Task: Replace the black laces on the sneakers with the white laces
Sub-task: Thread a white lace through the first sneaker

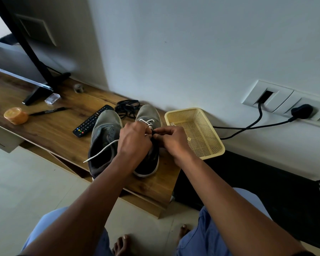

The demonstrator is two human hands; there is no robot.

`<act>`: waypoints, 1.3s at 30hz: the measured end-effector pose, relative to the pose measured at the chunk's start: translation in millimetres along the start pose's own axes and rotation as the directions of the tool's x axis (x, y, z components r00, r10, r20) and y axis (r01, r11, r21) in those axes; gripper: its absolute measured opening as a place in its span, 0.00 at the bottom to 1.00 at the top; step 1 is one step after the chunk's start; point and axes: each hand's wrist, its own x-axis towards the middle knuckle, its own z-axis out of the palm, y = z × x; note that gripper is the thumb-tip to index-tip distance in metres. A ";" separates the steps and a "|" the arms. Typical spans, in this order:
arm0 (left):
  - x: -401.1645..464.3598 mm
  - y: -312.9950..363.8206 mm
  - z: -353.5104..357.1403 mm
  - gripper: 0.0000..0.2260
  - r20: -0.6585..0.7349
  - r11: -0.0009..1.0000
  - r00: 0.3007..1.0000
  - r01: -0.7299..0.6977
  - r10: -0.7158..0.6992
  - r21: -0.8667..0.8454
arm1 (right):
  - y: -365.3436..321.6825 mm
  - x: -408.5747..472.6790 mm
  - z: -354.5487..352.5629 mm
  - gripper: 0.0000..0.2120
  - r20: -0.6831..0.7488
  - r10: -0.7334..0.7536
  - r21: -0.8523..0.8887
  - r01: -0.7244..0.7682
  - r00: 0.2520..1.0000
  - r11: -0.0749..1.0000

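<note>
grey sneakers point(107, 137) side by side on wooden shelf point(50, 130), left hand point(134, 141) and right hand point(171, 140) both pinching white lace point(102, 150) over right shoe, loose end lying across left shoe, black laces point(127, 108) piled behind, yellow basket point(194, 132) just beside

A long wooden shelf point(50, 126) runs from nine o'clock toward the middle, set against a plain pale wall point(192, 43). At three o'clock a white socket panel point(277, 100) on that wall holds a black plug point(302, 111). Pale floor tiles point(22, 182) fill seven o'clock. A television point(24, 52) stands at ten o'clock. The light is dim and even.
</note>
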 end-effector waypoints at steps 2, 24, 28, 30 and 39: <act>-0.2 0.4 -0.2 0.07 0.027 1.000 1.000 -0.017 0.016 0.022 | 0.8 1.2 0.4 0.15 -0.003 0.002 -0.002 -0.002 1.000 1.000; -2.0 5.6 0.5 0.04 -0.031 0.997 0.999 -0.028 0.030 0.076 | 3.1 2.6 4.7 0.10 -0.040 0.034 0.001 -0.034 0.999 0.999; -0.2 2.8 1.7 0.05 -0.043 0.999 0.999 -0.005 0.007 0.054 | 3.7 3.0 3.9 0.08 -0.039 0.035 -0.005 -0.035 0.999 0.999; 0.6 2.3 2.4 0.05 -0.043 0.998 0.999 -0.002 0.005 0.059 | 4.7 3.5 3.8 0.08 -0.041 0.038 -0.002 -0.038 0.998 0.999; -0.9 1.8 5.8 0.03 -0.061 0.996 0.998 -0.003 0.009 0.092 | 7.2 6.4 5.0 0.09 -0.036 0.063 0.018 -0.062 0.997 0.998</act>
